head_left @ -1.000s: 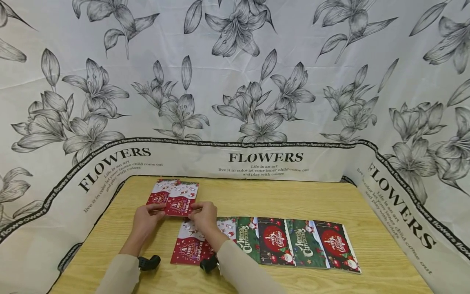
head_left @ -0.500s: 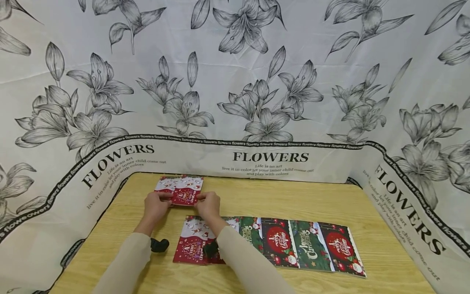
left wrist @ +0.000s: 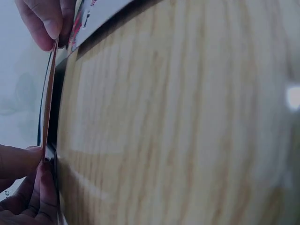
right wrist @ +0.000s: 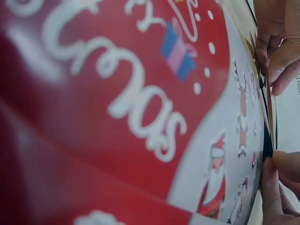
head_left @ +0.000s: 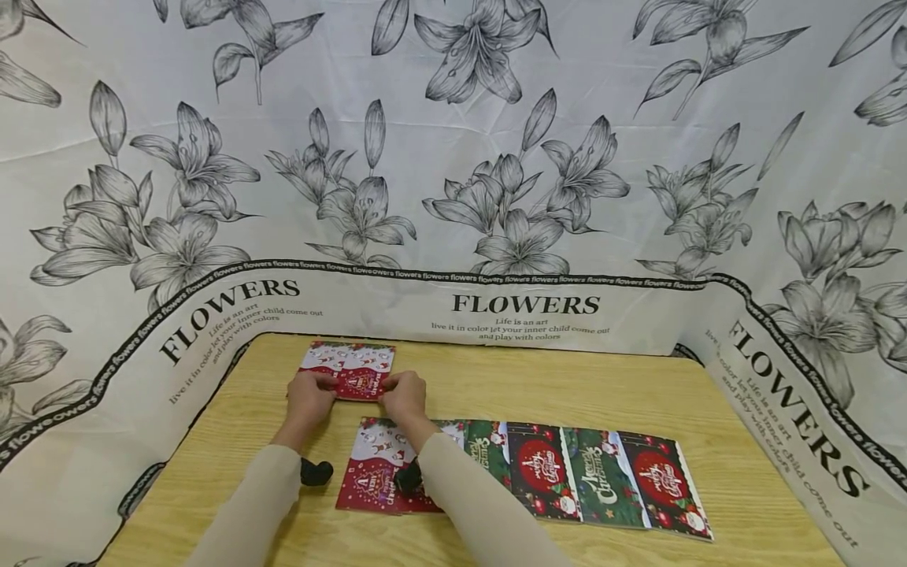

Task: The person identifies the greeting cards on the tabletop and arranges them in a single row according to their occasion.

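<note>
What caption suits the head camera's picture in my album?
Left hand and right hand pinch a Christmas card at the far left of the table, beyond a row of cards.

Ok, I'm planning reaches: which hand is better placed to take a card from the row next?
Probably the right hand: it is nearer the row of cards. The left hand is farther off. Both pinch the same Christmas card, so the right would have to release first.
</note>
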{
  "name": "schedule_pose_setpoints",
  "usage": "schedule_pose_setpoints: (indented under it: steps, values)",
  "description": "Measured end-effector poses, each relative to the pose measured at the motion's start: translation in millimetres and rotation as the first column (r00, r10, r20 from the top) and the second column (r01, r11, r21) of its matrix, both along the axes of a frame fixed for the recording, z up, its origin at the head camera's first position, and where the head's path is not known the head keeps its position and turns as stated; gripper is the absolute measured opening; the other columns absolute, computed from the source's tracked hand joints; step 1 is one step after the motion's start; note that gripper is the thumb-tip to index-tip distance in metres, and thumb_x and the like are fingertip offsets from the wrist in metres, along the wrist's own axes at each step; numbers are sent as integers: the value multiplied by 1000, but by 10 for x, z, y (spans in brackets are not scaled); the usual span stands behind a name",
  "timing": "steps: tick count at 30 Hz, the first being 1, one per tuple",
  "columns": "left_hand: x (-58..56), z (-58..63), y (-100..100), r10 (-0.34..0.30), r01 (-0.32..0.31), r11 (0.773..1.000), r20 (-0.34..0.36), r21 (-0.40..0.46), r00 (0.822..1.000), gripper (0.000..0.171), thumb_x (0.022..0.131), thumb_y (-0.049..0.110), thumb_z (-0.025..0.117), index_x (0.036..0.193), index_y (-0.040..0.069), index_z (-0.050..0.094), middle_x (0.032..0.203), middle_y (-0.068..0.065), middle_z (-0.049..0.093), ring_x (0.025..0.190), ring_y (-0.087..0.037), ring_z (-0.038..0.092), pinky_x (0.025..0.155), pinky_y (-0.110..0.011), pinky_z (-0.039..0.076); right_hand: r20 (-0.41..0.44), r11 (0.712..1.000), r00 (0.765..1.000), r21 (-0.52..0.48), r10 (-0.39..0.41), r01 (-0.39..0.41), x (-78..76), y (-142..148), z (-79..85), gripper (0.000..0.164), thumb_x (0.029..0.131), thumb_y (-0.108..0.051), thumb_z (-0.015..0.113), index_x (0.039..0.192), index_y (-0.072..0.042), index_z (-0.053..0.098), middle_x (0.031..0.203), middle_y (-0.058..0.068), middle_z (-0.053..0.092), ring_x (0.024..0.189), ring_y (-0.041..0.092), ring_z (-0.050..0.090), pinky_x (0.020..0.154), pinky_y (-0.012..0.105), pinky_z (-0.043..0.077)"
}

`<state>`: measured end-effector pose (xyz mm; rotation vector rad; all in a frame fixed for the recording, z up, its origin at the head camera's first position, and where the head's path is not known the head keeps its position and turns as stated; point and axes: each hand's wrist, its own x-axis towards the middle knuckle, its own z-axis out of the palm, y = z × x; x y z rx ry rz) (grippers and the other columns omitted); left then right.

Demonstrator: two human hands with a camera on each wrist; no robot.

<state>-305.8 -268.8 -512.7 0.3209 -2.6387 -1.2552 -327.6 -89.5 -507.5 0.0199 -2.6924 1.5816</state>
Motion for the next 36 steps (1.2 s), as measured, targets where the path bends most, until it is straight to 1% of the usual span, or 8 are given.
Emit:
schedule_pose_setpoints:
  steps: [5, 9, 15, 19, 22, 26, 31, 36]
  values:
    - [2, -14, 7, 7, -7, 1000, -3, -10, 1000, 18, 93, -9, 68, 109, -8, 76, 109, -26, 72, 105, -40, 66, 93, -53, 52, 12, 1000, 1000, 13, 7, -7, 8, -14, 13, 23, 80, 10, 83, 99, -3, 82, 102, 9, 77, 107, 28, 69, 89, 37, 59]
    - [11, -21, -3, 3, -4, 1000, -9, -14, 1000, 17, 93, -9, 68, 109, -10, 75, 108, -26, 72, 109, -42, 64, 98, -57, 48, 9, 999, 1000, 39, 12, -12, 9, -30, 31, 23, 80, 10, 83, 99, -2, 82, 104, 9, 77, 107, 28, 70, 87, 36, 59]
    - [3, -37, -14, -10, 10, 1000, 2, -13, 1000, 19, 93, -9, 68, 111, -10, 75, 111, -27, 71, 113, -45, 63, 101, -59, 47, 7, 996, 1000, 85, 20, -20, 3, -47, 52, 27, 79, 11, 79, 102, -3, 82, 107, 11, 77, 111, 30, 69, 94, 39, 57]
    - [2, -50, -14, -14, 14, 1000, 1, -14, 1000, 19, 95, -9, 66, 112, -10, 74, 112, -27, 71, 113, -44, 63, 98, -56, 51, 10, 994, 1000, 102, 29, -30, -2, -45, 58, 25, 80, 11, 77, 101, -2, 82, 104, 11, 76, 107, 29, 68, 91, 37, 58]
    - [11, -66, -15, -23, 22, 999, -22, -38, 1000, 19, 92, -10, 67, 110, -11, 75, 108, -26, 72, 107, -42, 66, 92, -55, 54, -29, 990, 999, 139, 42, -38, 3, -37, 59, 22, 80, 10, 77, 98, -2, 82, 98, 9, 76, 101, 28, 69, 86, 35, 58]
    - [21, -77, -9, -32, 29, 998, -44, -61, 999, 20, 89, -11, 68, 107, -10, 76, 104, -25, 73, 96, -38, 68, 85, -53, 56, -59, 985, 997, 171, 48, -37, 11, -27, 59, 21, 79, 9, 78, 96, -2, 83, 94, 8, 77, 99, 27, 70, 84, 35, 59]
    - [22, -85, -5, -21, 20, 999, -28, -48, 999, 22, 87, -12, 67, 107, -9, 76, 103, -23, 72, 90, -32, 67, 79, -48, 56, -19, 987, 999, 152, 48, -44, 18, -30, 58, 23, 81, 10, 77, 100, -2, 82, 99, 9, 76, 103, 28, 69, 87, 35, 59]
    - [27, -85, -2, -26, 24, 998, -36, -55, 999, 21, 87, -12, 67, 106, -9, 76, 102, -23, 72, 90, -32, 67, 80, -48, 56, -11, 989, 999, 141, 53, -51, 50, -24, 91, 23, 82, 11, 76, 101, -1, 81, 102, 12, 75, 104, 29, 69, 89, 37, 59]
